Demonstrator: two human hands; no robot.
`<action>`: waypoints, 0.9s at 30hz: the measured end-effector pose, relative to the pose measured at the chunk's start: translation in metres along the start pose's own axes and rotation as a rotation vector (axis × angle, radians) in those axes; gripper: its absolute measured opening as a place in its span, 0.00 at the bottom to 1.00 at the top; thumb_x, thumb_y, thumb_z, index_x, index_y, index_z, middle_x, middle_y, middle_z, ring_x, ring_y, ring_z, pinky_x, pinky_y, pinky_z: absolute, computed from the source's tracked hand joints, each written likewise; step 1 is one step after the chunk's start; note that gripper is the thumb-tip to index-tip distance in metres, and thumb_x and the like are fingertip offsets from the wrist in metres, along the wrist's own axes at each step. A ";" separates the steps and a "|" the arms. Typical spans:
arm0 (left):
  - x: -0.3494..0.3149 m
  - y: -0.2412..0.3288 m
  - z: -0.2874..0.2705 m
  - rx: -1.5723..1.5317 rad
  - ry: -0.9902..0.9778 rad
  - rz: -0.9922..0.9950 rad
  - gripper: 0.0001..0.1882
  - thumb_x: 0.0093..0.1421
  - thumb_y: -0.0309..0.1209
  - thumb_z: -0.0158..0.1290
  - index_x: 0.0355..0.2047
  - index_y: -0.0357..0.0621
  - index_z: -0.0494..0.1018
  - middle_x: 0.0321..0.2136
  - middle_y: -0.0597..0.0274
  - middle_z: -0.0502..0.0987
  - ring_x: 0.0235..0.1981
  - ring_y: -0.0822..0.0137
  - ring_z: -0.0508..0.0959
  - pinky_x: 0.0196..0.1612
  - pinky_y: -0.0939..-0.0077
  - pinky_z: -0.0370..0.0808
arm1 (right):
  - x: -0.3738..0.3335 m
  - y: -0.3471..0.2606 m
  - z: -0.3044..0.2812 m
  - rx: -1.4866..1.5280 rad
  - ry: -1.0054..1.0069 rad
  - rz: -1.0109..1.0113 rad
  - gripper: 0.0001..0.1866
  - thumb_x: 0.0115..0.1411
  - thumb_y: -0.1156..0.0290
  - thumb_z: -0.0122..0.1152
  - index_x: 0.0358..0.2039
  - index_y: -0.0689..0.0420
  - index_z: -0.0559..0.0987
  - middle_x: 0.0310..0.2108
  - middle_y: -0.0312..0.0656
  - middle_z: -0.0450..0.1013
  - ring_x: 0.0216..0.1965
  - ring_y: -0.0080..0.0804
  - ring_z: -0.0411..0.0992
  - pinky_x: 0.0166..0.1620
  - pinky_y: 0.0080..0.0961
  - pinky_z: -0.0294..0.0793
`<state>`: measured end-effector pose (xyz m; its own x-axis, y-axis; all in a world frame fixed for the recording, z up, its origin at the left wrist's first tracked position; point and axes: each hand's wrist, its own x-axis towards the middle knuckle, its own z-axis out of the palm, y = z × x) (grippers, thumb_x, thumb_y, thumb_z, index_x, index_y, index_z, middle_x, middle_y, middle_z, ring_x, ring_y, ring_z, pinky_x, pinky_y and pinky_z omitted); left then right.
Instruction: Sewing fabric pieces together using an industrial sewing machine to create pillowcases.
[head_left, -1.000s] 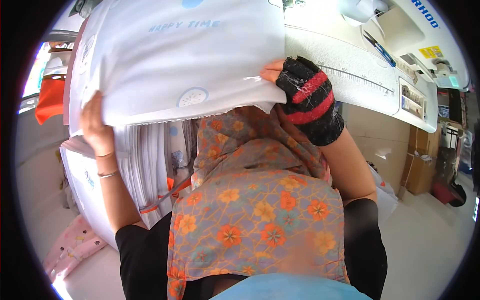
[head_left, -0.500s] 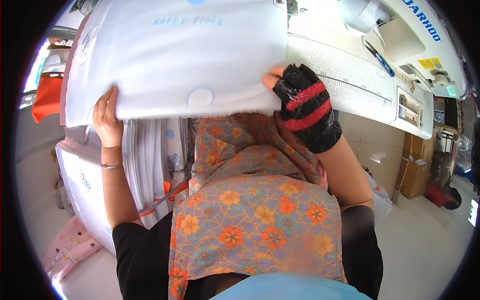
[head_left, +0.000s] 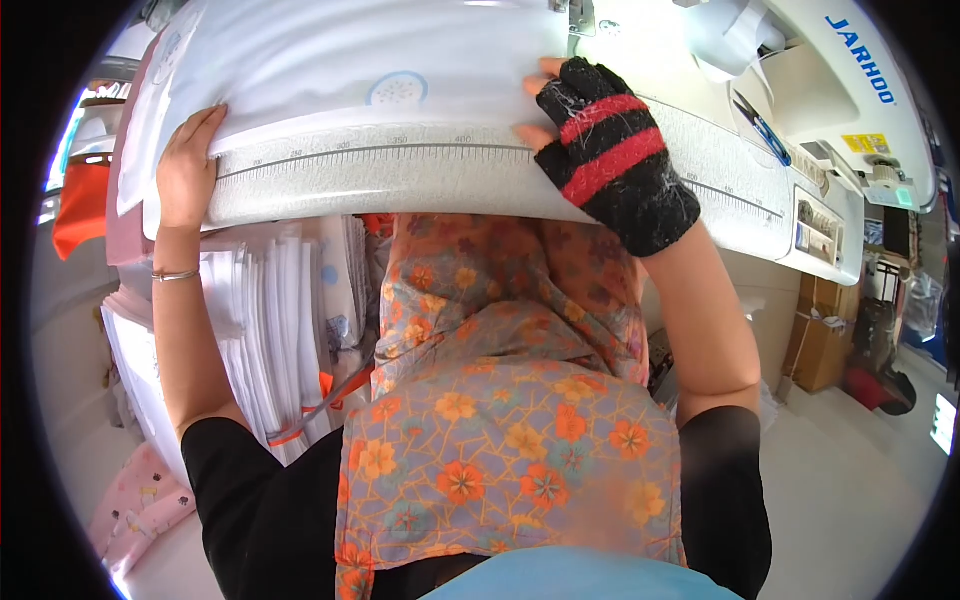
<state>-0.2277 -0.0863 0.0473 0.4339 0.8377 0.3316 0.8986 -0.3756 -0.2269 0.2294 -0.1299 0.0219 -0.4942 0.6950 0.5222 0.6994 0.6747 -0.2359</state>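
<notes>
White fabric (head_left: 300, 65) lies on the counter (head_left: 400, 182) under left hand (head_left: 188, 170) and gloved right hand (head_left: 612, 150); whether their fingers (head_left: 203, 122) grip cannot be told.

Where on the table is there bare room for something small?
One bare strip is the table's ruled front, below the white cloth, between the left hand and the gloved right hand. Another patch lies between the right hand and the blue tool. It is crowded where the cloth spreads, and left of the apron, where white sheets stand packed.
</notes>
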 end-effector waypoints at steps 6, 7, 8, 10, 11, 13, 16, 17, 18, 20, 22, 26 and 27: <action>0.009 0.006 0.001 0.075 -0.011 0.013 0.28 0.47 0.14 0.48 0.50 0.46 0.76 0.46 0.61 0.77 0.44 0.57 0.78 0.48 0.67 0.76 | 0.015 0.024 0.005 -0.048 -0.034 0.016 0.20 0.55 0.64 0.65 0.47 0.58 0.74 0.51 0.48 0.71 0.52 0.50 0.69 0.56 0.41 0.69; 0.008 0.009 -0.002 0.091 -0.024 0.022 0.28 0.47 0.14 0.48 0.50 0.46 0.76 0.46 0.62 0.77 0.43 0.58 0.78 0.46 0.67 0.76 | 0.017 0.027 0.005 -0.061 -0.049 0.034 0.22 0.56 0.63 0.65 0.48 0.59 0.74 0.52 0.49 0.70 0.53 0.50 0.69 0.56 0.41 0.69; 0.004 0.013 -0.004 0.110 -0.041 0.028 0.28 0.48 0.14 0.48 0.50 0.47 0.76 0.45 0.62 0.77 0.42 0.59 0.78 0.45 0.67 0.77 | 0.019 0.029 0.006 -0.070 -0.064 0.048 0.23 0.56 0.62 0.65 0.48 0.60 0.74 0.54 0.49 0.70 0.53 0.50 0.69 0.57 0.40 0.69; -0.003 0.022 -0.009 0.147 -0.021 0.059 0.27 0.48 0.15 0.48 0.49 0.46 0.76 0.42 0.62 0.77 0.39 0.59 0.79 0.42 0.68 0.78 | 0.020 0.034 0.007 -0.104 -0.059 0.040 0.24 0.56 0.60 0.65 0.50 0.60 0.74 0.54 0.49 0.70 0.54 0.50 0.69 0.57 0.40 0.68; -0.007 0.027 -0.012 0.153 -0.035 0.063 0.26 0.48 0.16 0.49 0.49 0.46 0.76 0.42 0.62 0.77 0.39 0.60 0.79 0.41 0.68 0.78 | 0.020 0.036 0.006 -0.140 -0.054 0.033 0.26 0.56 0.59 0.65 0.51 0.61 0.73 0.55 0.49 0.69 0.55 0.49 0.68 0.57 0.40 0.68; -0.015 0.038 -0.021 0.154 -0.050 0.087 0.25 0.49 0.17 0.49 0.49 0.43 0.76 0.39 0.61 0.77 0.37 0.60 0.78 0.41 0.69 0.78 | 0.018 0.043 0.011 -0.146 -0.019 0.021 0.26 0.56 0.58 0.65 0.51 0.60 0.73 0.55 0.49 0.69 0.56 0.49 0.68 0.58 0.40 0.67; -0.033 0.054 -0.031 0.164 -0.089 0.073 0.24 0.50 0.18 0.50 0.50 0.42 0.76 0.38 0.59 0.76 0.37 0.60 0.78 0.41 0.68 0.77 | 0.018 0.036 0.008 -0.182 -0.039 -0.003 0.26 0.57 0.57 0.63 0.53 0.56 0.73 0.56 0.49 0.69 0.57 0.49 0.67 0.59 0.41 0.66; -0.036 0.063 -0.038 0.149 -0.092 0.082 0.24 0.50 0.18 0.50 0.50 0.40 0.76 0.37 0.58 0.76 0.36 0.60 0.77 0.40 0.69 0.77 | 0.018 0.033 0.006 -0.214 -0.093 -0.012 0.26 0.58 0.56 0.63 0.53 0.55 0.74 0.56 0.48 0.68 0.58 0.49 0.66 0.60 0.42 0.65; -0.041 0.070 -0.043 0.153 -0.092 0.080 0.24 0.50 0.18 0.50 0.50 0.40 0.76 0.37 0.58 0.76 0.36 0.60 0.77 0.40 0.69 0.77 | 0.018 0.032 0.006 -0.212 -0.090 -0.015 0.26 0.58 0.56 0.63 0.53 0.55 0.74 0.56 0.48 0.68 0.58 0.49 0.66 0.60 0.42 0.65; -0.053 0.082 -0.057 0.109 -0.112 0.092 0.24 0.50 0.18 0.51 0.49 0.39 0.76 0.36 0.57 0.76 0.35 0.60 0.77 0.40 0.69 0.77 | 0.017 0.029 0.007 -0.258 -0.094 0.023 0.26 0.59 0.54 0.61 0.54 0.52 0.73 0.57 0.47 0.68 0.58 0.49 0.66 0.60 0.43 0.65; -0.060 0.097 -0.070 0.052 -0.132 0.128 0.23 0.49 0.17 0.51 0.48 0.37 0.76 0.35 0.57 0.77 0.33 0.60 0.77 0.39 0.68 0.77 | 0.018 0.034 0.007 -0.267 -0.114 0.037 0.27 0.59 0.52 0.59 0.56 0.52 0.73 0.58 0.47 0.67 0.58 0.49 0.65 0.60 0.43 0.64; -0.075 0.127 -0.083 -0.053 -0.181 0.135 0.22 0.48 0.17 0.52 0.47 0.36 0.76 0.34 0.57 0.76 0.33 0.60 0.77 0.37 0.67 0.75 | 0.017 0.036 0.012 -0.304 -0.063 0.054 0.25 0.60 0.54 0.59 0.55 0.52 0.73 0.58 0.48 0.67 0.58 0.49 0.66 0.60 0.43 0.64; -0.077 0.132 -0.084 -0.073 -0.186 0.117 0.22 0.47 0.17 0.52 0.46 0.36 0.76 0.34 0.57 0.76 0.33 0.60 0.76 0.36 0.67 0.75 | 0.018 0.035 0.012 -0.325 -0.062 0.053 0.25 0.60 0.54 0.58 0.55 0.52 0.74 0.58 0.48 0.67 0.57 0.50 0.66 0.60 0.43 0.64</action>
<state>-0.1370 -0.2338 0.0687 0.5215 0.8431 0.1309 0.8484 -0.4961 -0.1847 0.2389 -0.0912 0.0134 -0.4763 0.7473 0.4634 0.8481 0.5295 0.0179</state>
